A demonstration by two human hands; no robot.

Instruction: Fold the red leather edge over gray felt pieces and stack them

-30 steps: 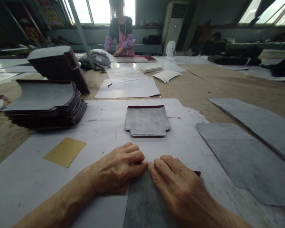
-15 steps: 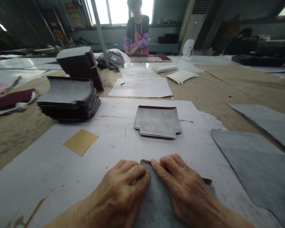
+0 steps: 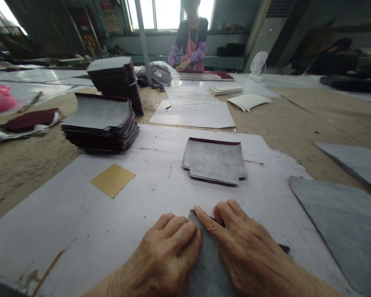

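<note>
Two bare hands flatten a grey felt-backed piece with a dark red edge at the bottom centre of the frame.

The left hand lies palm down on the piece's left part, its fingers together and curled slightly onto the fabric; the right hand presses the right part, fingers close together and stretched flat, clamped on nothing. The piece rests on a white paper sheet, below a finished grey cut piece at centre and right of a small yellow paper square. A tall stack of grey and maroon pieces sits at upper left. If the palms press unevenly, I reckon the turned edge could crease or slide crooked. A poster hangs top centre-left, its writing too blurred to read.
</note>
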